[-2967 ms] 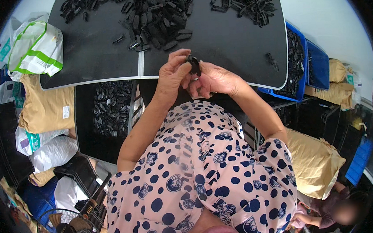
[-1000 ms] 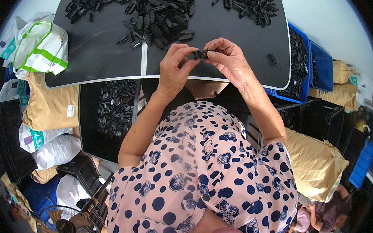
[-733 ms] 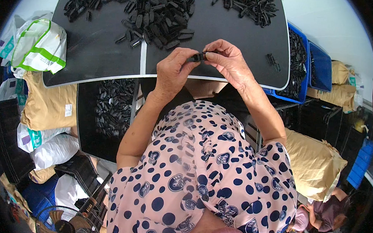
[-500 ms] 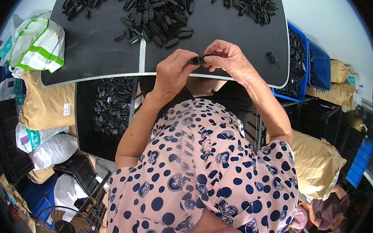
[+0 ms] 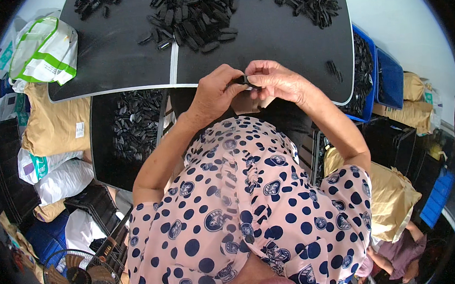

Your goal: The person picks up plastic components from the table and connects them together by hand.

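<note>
My left hand (image 5: 215,92) pinches a small black plastic piece (image 5: 244,81) just over the table's near edge. From the other side, the thumb and fingers of my right hand (image 5: 278,81) close on the same piece. Most of it is hidden by my fingertips. Beyond my hands, a large heap of long black plastic pieces (image 5: 191,22) lies on the black table (image 5: 113,60). A second heap (image 5: 310,1) lies at the far right, and a few loose pieces (image 5: 333,71) rest near the right edge.
Below the table on the left, a black bin (image 5: 99,134) holds many similar pieces. Blue crates (image 5: 373,89) stand at the right. A green-trimmed white bag (image 5: 45,54), brown sacks (image 5: 54,121) and a fan (image 5: 82,278) are at the left. Another person (image 5: 401,256) is at lower right.
My right hand has turned and dropped slightly, its fingers now curled over and under the piece. The left hand has shifted slightly down, still pinching it.
</note>
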`<state>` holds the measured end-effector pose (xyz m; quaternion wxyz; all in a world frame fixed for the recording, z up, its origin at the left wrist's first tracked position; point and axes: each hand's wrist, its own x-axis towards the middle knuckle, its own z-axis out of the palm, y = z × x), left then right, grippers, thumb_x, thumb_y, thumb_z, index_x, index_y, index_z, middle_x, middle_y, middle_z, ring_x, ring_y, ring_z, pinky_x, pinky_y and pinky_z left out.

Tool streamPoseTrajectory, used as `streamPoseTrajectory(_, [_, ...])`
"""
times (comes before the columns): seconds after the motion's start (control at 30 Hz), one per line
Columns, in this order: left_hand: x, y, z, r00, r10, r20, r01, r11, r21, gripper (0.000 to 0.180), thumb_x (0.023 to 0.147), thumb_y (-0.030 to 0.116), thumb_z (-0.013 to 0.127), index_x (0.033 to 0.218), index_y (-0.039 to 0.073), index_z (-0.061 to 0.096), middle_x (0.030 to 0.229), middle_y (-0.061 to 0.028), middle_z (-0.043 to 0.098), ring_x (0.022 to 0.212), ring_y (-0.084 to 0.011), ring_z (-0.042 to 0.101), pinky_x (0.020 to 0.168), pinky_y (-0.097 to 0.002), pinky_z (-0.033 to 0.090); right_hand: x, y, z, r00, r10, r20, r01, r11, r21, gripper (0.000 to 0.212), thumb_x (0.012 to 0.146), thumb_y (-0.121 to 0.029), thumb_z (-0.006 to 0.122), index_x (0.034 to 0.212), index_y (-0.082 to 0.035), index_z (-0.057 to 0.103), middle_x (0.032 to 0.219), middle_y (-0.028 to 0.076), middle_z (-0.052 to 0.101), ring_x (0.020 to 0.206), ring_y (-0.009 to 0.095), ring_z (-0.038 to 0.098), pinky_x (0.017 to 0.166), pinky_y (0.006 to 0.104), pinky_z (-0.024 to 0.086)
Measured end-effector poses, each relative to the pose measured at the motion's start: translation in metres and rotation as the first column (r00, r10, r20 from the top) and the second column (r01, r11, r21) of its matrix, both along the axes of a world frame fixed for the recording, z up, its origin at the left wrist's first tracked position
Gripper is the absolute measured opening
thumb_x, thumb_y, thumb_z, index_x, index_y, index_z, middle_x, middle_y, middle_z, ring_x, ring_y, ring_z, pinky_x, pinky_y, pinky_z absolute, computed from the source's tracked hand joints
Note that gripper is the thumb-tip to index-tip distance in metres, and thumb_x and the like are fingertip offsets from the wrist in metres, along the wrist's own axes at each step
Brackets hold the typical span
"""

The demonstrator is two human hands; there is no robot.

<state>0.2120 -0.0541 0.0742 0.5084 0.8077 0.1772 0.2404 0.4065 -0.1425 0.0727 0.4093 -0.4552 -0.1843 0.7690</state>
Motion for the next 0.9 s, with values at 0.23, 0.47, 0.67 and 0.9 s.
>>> streamPoseTrajectory(0.23, [-0.004,-0.005,-0.006,0.972,0.231,0.048,-0.138,0.722,-0.678,0.018,0.085,0.005,0.055,0.101,0.0,0.063,0.125,-0.0092,0.048,0.099,-0.0134,0.053,0.082,-0.0254,0.044,-0.032,0.001,0.004,0.975,0.151,-0.163,-0.118,0.973,0.197,0.054,0.09,-0.052,0.049,0.118,-0.006,0.049,0.102,0.012,0.057,0.085,0.021,0.061,0.056,0.026,0.05])
streamPoseTrajectory(0.47, [-0.028,-0.011,-0.021,0.969,0.239,0.067,-0.137,0.74,-0.658,0.02,0.087,0.008,0.051,0.103,0.0,0.062,0.127,-0.0065,0.048,0.085,-0.0087,0.055,0.07,-0.0208,0.045,-0.065,0.004,-0.005,0.998,0.055,-0.016,-0.052,0.988,0.147,0.04,0.092,-0.043,0.051,0.098,-0.003,0.054,0.087,0.008,0.059,0.069,0.014,0.062,0.057,0.0248,0.051])
streamPoseTrajectory(0.67, [-0.155,0.027,-0.041,0.774,0.616,-0.146,-0.609,0.788,0.093,0.016,0.082,0.003,0.06,0.098,0.002,0.063,0.112,-0.009,0.057,0.104,-0.0192,0.053,0.093,-0.0307,0.04,0.068,0.052,-0.03,0.446,-0.285,0.848,0.064,0.956,0.288,0.052,0.081,-0.035,0.067,0.115,0.0,0.048,0.092,0.016,0.063,0.075,0.024,0.065,0.063,0.0326,0.053])
streamPoseTrajectory(0.9, [-0.196,0.072,-0.022,0.615,0.741,-0.27,-0.352,0.565,0.747,0.033,0.075,0.02,0.07,0.104,0.007,0.062,0.107,-0.0124,0.059,0.101,-0.0327,0.054,0.085,-0.0407,0.043,0.226,0.073,-0.074,-0.433,-0.081,0.898,-0.039,0.997,0.071,0.04,0.086,-0.039,0.058,0.104,-0.005,0.048,0.095,0.026,0.061,0.091,0.046,0.058,0.077,0.0512,0.047])
